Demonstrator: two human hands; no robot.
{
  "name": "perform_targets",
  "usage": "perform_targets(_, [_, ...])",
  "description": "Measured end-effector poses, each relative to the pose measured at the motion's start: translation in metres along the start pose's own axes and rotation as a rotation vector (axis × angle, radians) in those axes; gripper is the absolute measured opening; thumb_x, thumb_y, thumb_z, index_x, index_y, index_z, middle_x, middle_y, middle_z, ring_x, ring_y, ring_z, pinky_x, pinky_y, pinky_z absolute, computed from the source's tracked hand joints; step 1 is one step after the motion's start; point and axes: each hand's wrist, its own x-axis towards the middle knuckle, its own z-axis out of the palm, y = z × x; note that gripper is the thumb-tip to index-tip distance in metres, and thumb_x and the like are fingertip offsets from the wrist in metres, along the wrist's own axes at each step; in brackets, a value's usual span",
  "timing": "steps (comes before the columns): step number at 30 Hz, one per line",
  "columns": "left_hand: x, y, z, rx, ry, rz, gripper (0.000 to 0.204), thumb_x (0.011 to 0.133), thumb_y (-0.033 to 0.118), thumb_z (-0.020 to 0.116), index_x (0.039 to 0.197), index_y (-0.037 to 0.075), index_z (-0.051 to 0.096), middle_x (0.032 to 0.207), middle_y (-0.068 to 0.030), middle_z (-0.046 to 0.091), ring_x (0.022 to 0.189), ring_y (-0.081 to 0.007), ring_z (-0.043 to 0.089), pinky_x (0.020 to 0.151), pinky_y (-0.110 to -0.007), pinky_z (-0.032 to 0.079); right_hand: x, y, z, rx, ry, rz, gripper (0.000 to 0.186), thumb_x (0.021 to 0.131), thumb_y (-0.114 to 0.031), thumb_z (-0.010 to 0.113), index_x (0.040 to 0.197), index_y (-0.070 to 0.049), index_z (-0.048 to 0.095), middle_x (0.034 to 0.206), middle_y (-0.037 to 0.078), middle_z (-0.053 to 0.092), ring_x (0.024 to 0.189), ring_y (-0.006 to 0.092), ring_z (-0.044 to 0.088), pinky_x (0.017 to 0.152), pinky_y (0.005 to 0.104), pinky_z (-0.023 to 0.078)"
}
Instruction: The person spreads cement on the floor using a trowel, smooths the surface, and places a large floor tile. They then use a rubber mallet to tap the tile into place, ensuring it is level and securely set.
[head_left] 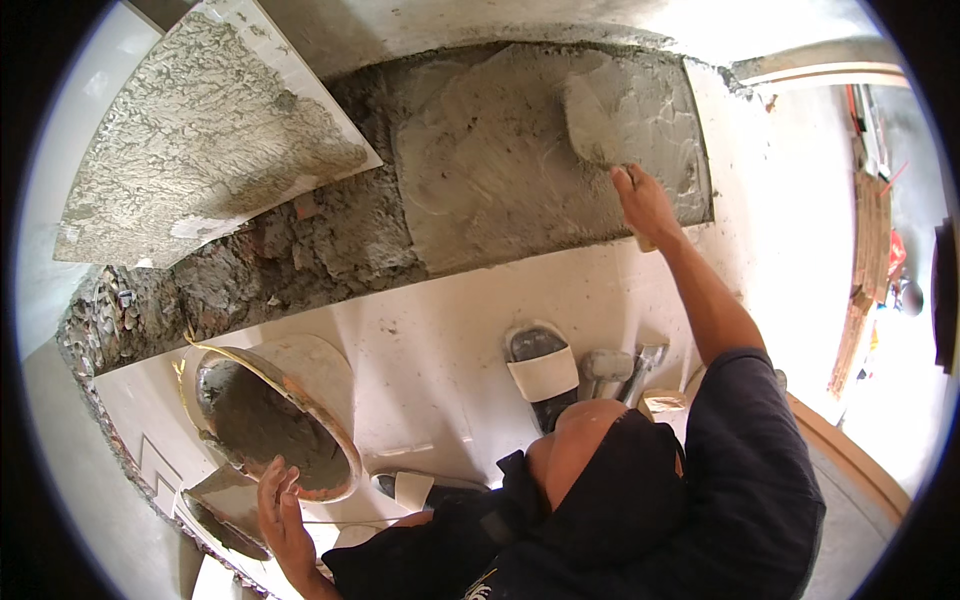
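My right hand [647, 205] is closed around the handle of a trowel [594, 122]. The trowel's blade lies on a bed of wet grey mortar [500, 160], near its right end. My left hand [285, 520] is raised, its fingers stretched out and holding nothing. It is next to the near rim of a bucket [345, 455] with grey mortar [265, 425] inside. To the left of the mortar bed, a large tile [215, 130] is tilted up, its mortar-coated back showing.
Rough rubble and mortar [310, 240] fill the strip left of the smooth bed. Pale tiled floor [440, 330] lies nearer me, with my slippered foot [543, 372] on it. A mallet-like tool [605, 368] stands beside the foot. Wooden boards [866, 250] are at far right.
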Motion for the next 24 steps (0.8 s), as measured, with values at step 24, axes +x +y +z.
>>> perform_targets(24, [-0.021, 0.004, -0.003, -0.046, 0.02, 0.027, 0.037, 0.098, 0.024, 0.05, 0.124, -0.002, 0.055, 0.13, -0.0171, 0.055, 0.113, -0.0269, 0.058, 0.099, -0.039, 0.042, -0.048, -0.154, 0.11, -0.332, -0.114, -0.45, 0.043, 0.096, -0.034, 0.044, 0.13, -0.006, 0.046, 0.115, 0.022, 0.062, 0.101, 0.0417, 0.061, 0.087, 0.0506, 0.047])
